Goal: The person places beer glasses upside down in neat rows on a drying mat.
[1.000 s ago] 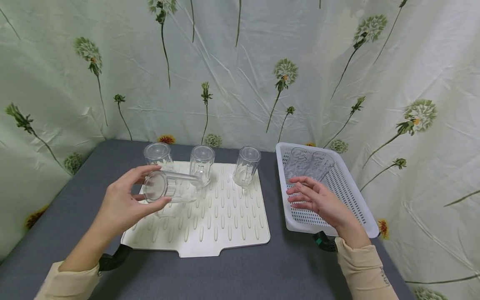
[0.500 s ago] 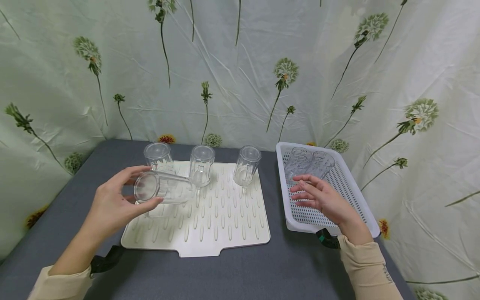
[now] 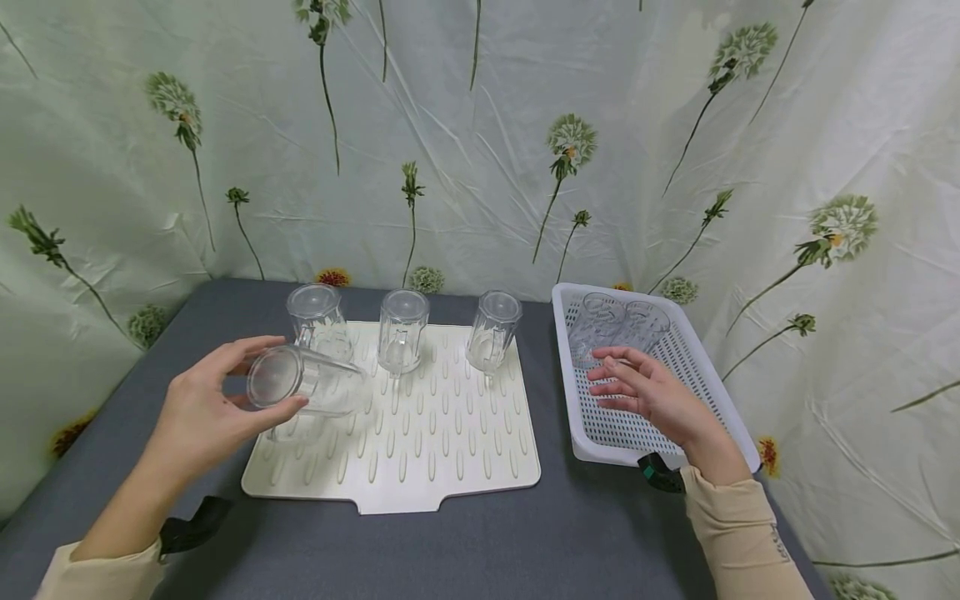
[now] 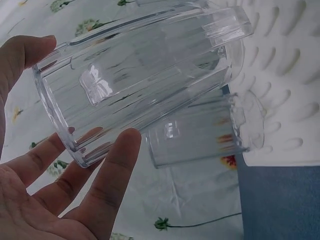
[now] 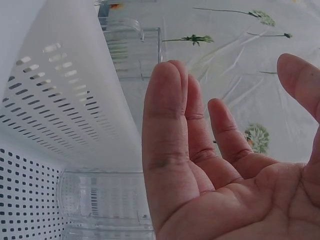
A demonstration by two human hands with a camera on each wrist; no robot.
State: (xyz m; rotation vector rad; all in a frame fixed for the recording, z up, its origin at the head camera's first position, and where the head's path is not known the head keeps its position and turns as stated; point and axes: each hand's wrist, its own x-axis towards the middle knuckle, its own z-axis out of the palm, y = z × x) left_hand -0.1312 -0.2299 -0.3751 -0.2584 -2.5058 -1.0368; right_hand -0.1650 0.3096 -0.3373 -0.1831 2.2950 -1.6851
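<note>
The person's left hand (image 3: 206, 400) pinches one clear glass (image 3: 311, 382) around one end between thumb and fingers, holding it tipped nearly on its side above the left part of the white mat (image 3: 420, 467), just in front of the leftmost of three other glasses (image 3: 405, 325) that stand in a row along the mat's back edge. The right hand (image 3: 648, 396) has hold of nothing, its fingers loosely spread and slightly bent over the white basket (image 3: 611, 455), where two more glasses (image 3: 641, 323) lean side by side toward the back; mat and basket both sit on the dark counter (image 3: 495, 550).
</note>
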